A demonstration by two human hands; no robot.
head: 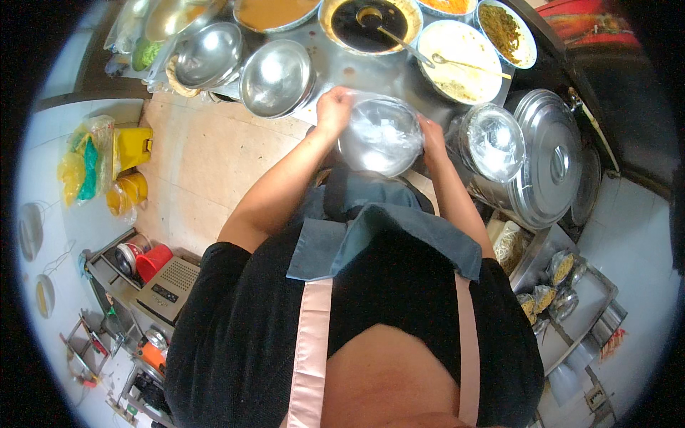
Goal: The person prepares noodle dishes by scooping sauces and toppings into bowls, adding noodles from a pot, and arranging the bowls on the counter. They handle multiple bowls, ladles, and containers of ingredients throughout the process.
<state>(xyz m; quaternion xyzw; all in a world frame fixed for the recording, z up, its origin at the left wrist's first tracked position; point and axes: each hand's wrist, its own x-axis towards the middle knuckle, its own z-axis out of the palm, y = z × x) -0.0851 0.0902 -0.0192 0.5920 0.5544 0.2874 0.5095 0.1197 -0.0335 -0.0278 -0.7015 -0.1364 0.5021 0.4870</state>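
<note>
Between my hands is a round stainless steel bowl (374, 158), with a clear plastic bag or film (388, 115) drawn over it. My left hand (333, 109) pinches the plastic at the bowl's upper left. On the other side, my right hand (432, 138) grips the plastic along the bowl's right edge; its fingertips are partly hidden. The bowl sits at the near edge of a steel counter (364, 77), just in front of my apron (374, 192). A stack of plastic-covered steel bowls (493, 142) stands right of my right hand.
Stacked steel bowls (277, 77) stand to the left. Beyond lie a basin of dark sauce (353, 29) with a ladle and a bowl of pale seasoning (457, 77) with a spoon. A large lidded steel pot (548, 160) is at right. Tiled floor (214, 155) shows at left.
</note>
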